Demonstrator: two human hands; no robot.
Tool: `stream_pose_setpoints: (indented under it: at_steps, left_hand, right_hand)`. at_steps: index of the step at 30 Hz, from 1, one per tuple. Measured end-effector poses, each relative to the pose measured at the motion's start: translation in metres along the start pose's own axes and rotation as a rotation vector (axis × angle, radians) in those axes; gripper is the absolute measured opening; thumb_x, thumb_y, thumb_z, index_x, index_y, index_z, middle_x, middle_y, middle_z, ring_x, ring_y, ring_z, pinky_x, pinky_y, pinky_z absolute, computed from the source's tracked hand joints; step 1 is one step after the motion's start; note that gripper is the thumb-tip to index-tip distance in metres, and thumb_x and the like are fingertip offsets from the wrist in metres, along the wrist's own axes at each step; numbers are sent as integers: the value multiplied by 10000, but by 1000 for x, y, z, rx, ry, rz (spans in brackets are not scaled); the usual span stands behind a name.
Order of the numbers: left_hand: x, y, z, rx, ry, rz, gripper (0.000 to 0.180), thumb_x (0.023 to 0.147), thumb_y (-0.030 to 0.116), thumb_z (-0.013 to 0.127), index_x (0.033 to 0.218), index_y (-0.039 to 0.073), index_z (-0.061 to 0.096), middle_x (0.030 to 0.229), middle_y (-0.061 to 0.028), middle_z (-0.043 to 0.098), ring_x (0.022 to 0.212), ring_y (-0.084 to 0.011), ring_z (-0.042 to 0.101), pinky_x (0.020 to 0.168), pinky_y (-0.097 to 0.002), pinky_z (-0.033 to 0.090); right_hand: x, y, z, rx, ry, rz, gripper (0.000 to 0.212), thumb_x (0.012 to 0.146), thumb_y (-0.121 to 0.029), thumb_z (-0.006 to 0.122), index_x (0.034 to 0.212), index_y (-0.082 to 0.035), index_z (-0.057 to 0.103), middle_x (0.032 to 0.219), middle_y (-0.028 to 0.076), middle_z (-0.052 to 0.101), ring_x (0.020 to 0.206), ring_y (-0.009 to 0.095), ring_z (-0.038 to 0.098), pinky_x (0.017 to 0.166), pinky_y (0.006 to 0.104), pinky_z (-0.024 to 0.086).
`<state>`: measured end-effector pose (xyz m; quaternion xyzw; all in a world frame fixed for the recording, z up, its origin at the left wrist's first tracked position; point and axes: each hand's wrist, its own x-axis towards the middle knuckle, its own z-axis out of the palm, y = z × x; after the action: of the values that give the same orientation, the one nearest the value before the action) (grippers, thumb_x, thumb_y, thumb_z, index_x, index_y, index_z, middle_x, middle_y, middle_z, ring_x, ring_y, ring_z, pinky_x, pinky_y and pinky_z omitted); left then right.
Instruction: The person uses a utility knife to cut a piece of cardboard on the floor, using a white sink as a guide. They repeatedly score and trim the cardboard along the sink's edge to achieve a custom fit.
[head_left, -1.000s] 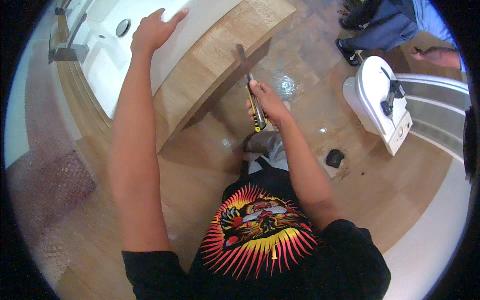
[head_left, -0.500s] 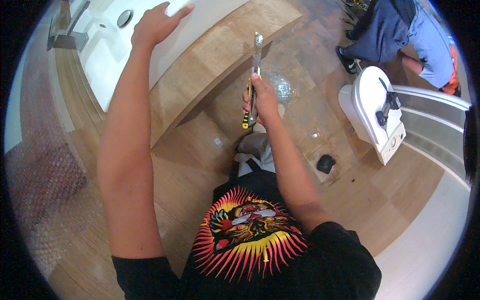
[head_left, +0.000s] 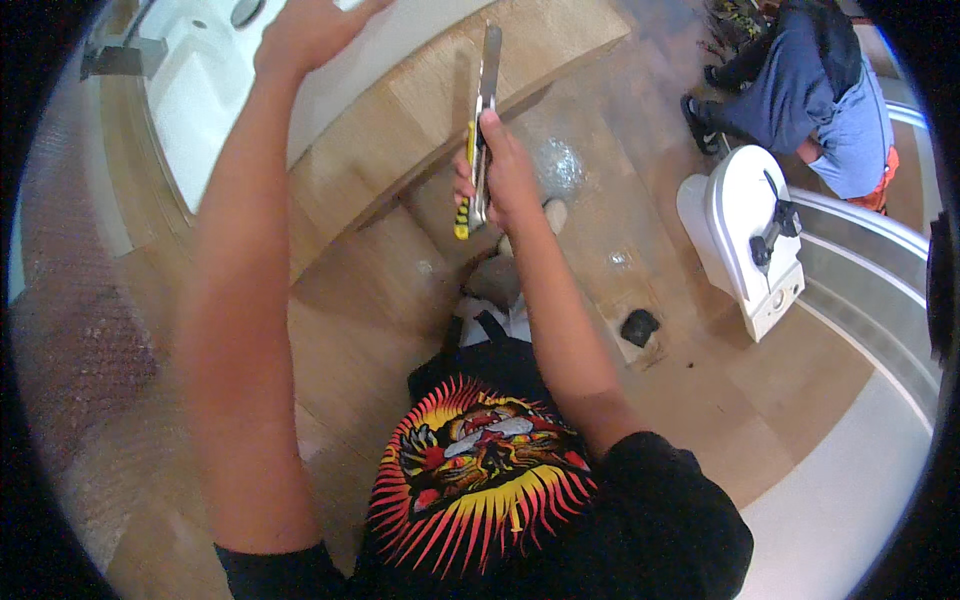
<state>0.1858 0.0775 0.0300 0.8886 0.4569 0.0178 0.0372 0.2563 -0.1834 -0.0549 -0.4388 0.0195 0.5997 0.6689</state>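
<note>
One knife (head_left: 478, 148) points lengthwise forward, tilt unclear.

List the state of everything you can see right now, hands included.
Right hand: closed around the knife
Utility knife: blade extended
Left hand: thumb spread, fingertips out of frame
Toilet lid: shut
Dark tool: lying on the lid, power state unclear
Floor: shiny in patches, possibly wet

An object (head_left: 766, 247) is lying on the toilet (head_left: 735, 195), toward its right edge; the knife (head_left: 489, 75) is hovering right of the basin (head_left: 205, 90).
</note>
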Motion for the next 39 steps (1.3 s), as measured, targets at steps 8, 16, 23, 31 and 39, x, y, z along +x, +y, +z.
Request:
stream_pose_setpoints:
  at_steps: [8, 16, 23, 31, 39]
  left_hand:
    - [-24, 33, -28, 10, -31, -57, 803, 821, 651, 542, 1290, -1, 527, 1288, -235, 543, 1210, -358, 513, 1033, -425, 395]
    - [-25, 41, -36, -38, -52, -13, 802, 816, 662, 540, 1256, -8, 551, 1241, -240, 572, 1171, -370, 541, 1003, -431, 422]
    - [-24, 44, -31, -16, -23, -31, 812, 820, 670, 529, 1266, -8, 544, 1251, -243, 565, 1187, -370, 529, 1012, -428, 414]
    - [-20, 29, -19, -1, 21, -4, 833, 814, 686, 517, 1287, 0, 528, 1270, -235, 555, 1191, -362, 528, 1017, -434, 411]
    - [-21, 29, -2, -29, -33, -31, 829, 810, 693, 514, 1275, 7, 539, 1262, -224, 564, 1184, -360, 534, 1009, -437, 418]
  right_hand:
    - [-7, -24, 8, -6, -146, 137, 545, 947, -592, 389, 863, -68, 512, 554, 57, 468, 380, 179, 414, 413, 351, 420]
    - [25, -12, -24, -46, 129, -175, 484, 958, -514, 440, 833, -51, 500, 556, 78, 478, 385, 180, 410, 418, 352, 420]
    - [12, -16, -32, -129, 23, -3, 393, 977, -423, 471, 883, -42, 493, 572, 73, 502, 387, 170, 458, 373, 336, 424]
    - [22, -4, -42, -32, 182, -99, 265, 966, -189, 489, 1156, -99, 328, 701, 96, 505, 452, 164, 478, 398, 332, 451]
    - [19, 6, -46, -345, 130, -109, 527, 919, -30, 489, 1322, -108, 158, 794, 121, 523, 578, 189, 522, 511, 348, 492]
